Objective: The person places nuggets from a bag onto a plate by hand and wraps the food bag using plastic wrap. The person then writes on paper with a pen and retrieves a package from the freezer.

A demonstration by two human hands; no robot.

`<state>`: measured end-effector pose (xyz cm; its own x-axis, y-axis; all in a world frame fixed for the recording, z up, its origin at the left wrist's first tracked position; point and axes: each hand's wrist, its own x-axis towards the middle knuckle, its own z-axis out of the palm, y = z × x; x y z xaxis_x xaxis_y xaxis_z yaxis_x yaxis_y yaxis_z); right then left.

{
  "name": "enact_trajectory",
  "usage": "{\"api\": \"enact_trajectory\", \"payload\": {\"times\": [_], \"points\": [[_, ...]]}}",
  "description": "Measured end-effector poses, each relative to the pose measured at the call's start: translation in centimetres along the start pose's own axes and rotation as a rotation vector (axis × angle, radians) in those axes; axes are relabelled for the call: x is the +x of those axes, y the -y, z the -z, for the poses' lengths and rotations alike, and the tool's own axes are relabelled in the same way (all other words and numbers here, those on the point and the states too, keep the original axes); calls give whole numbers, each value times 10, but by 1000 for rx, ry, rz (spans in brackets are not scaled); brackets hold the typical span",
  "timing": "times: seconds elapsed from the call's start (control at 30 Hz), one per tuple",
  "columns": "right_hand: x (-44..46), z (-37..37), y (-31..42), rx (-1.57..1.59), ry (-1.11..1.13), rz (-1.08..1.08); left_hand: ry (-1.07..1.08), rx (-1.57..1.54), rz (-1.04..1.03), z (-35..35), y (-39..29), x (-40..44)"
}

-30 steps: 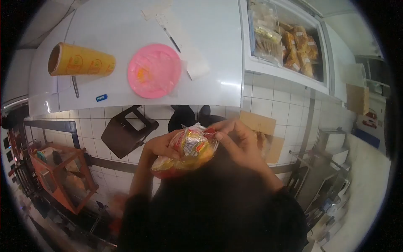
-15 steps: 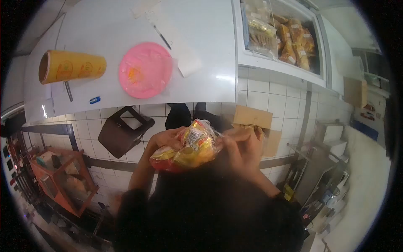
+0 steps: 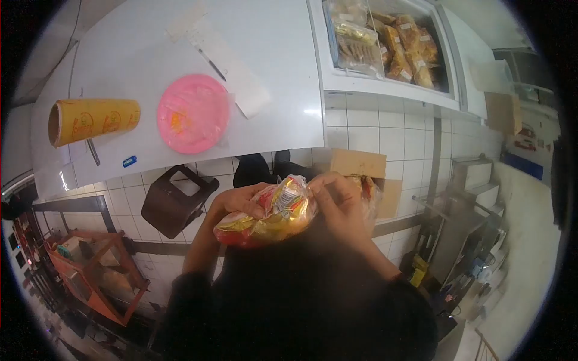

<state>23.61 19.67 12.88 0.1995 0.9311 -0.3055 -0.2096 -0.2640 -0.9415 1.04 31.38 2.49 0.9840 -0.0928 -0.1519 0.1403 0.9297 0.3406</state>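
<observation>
A shiny red and gold packet (image 3: 274, 213), covered in clear plastic, is held between my hands in front of my body. My left hand (image 3: 244, 201) grips it from the left, the thumb pressing on its top. At the packet's right end, my right hand (image 3: 340, 195) has its thumb and fingertips pinched together on the edge of the plastic wrap. What the packet contains cannot be made out. Below my right hand, an open cardboard box (image 3: 361, 162) on the floor holds wrapped items, partly hidden by that hand.
On the white table (image 3: 271, 48) are a pink plate (image 3: 201, 123), a yellow roll (image 3: 99, 120), a pen (image 3: 212, 65), paper and a small blue item (image 3: 129, 161). An open freezer (image 3: 385, 84) holds bagged goods. A dark brown stool (image 3: 165, 210) stands on the tiled floor.
The right fingers have drawn in closer to the packet's end, and the plastic lies tighter there. My left thumb now rests on top of the packet. The camera view has shifted slightly.
</observation>
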Motion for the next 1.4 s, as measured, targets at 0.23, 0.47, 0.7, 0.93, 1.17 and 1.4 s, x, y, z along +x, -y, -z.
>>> {"api": "enact_trajectory", "payload": {"times": [0.23, 0.47, 0.7, 0.93, 1.17, 1.4], "points": [[3, 15, 1, -330, 72, 73, 31, 55, 46, 3, 3, 5], [1, 34, -2, -107, 42, -8, -76, -37, -6, -12, 4, 9], [10, 1, 5, -514, 156, 98, -193, -223, 19, -11, 21, 4], [56, -22, 7, -674, 223, 67, -285, -250, -219, -19, 30, -29], [224, -89, -13, -788, 136, 280, -501, -263, -379, -19, 30, -88], [409, -151, -57, -1162, 194, 207, -742, -287, -431, -9, 5, -153]]}}
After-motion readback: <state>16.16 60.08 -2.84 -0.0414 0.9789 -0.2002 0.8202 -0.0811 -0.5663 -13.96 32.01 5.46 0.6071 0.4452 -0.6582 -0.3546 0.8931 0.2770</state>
